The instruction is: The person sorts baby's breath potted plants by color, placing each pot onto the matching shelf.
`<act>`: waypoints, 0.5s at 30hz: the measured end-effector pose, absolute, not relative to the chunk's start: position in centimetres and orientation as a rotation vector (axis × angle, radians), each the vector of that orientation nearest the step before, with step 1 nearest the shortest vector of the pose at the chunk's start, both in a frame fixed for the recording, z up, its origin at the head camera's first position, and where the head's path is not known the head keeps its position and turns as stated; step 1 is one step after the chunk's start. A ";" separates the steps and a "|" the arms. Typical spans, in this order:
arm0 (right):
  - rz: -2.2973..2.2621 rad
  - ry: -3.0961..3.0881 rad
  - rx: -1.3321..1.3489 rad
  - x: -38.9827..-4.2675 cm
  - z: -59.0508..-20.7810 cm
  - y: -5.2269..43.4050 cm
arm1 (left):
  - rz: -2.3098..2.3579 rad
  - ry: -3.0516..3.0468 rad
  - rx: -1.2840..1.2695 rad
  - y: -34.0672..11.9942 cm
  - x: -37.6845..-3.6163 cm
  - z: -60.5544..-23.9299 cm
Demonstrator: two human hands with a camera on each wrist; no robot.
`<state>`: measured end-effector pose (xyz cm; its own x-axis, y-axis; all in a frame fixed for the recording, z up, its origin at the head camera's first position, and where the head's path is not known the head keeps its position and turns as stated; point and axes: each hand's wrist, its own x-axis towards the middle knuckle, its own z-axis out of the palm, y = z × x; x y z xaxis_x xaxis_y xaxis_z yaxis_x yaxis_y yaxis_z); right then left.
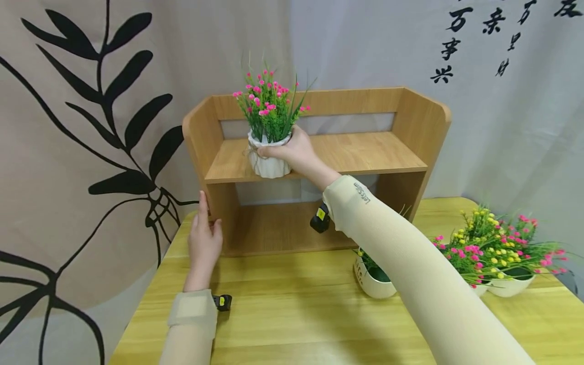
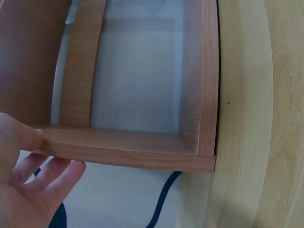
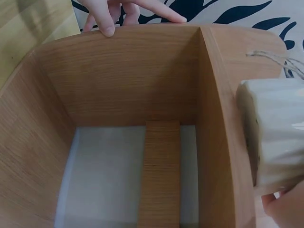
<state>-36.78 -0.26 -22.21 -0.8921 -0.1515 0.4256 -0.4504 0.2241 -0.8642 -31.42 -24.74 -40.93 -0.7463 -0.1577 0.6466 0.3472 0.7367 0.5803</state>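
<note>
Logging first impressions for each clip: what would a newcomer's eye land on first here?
The pot of pink flowers, gripped by the right hand at the front edge of the wooden shelf's upper board. The left hand rests on the shelf's left side panel, and more flower pots stand on the table at right.

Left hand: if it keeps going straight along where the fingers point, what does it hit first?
Nothing new: the left hand already touches the wooden shelf unit at its left side panel, fingers pointing up along it. Straight on, they would probably slide up the panel's outer face; depth is unclear.
</note>
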 end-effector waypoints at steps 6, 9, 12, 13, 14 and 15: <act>1.755 -2.223 0.601 -37.6 -22.4 -0.8 | -0.923 -2.235 -0.144 -24.7 -31.5 -40.9; 1.759 -2.234 0.620 -37.8 -22.4 -1.1 | -0.922 -2.234 -0.146 -24.8 -31.5 -41.0; 1.767 -2.234 0.644 -37.8 -22.3 -1.5 | -0.915 -2.236 -0.146 -24.8 -31.5 -41.0; 1.773 -2.235 0.650 -37.8 -22.3 -1.7 | -0.913 -2.235 -0.146 -24.8 -31.6 -41.0; 1.777 -2.235 0.655 -37.9 -22.3 -1.8 | -0.912 -2.236 -0.144 -24.8 -31.5 -41.0; 1.781 -2.235 0.661 -37.9 -22.4 -2.0 | -0.914 -2.238 -0.141 -24.8 -31.5 -41.0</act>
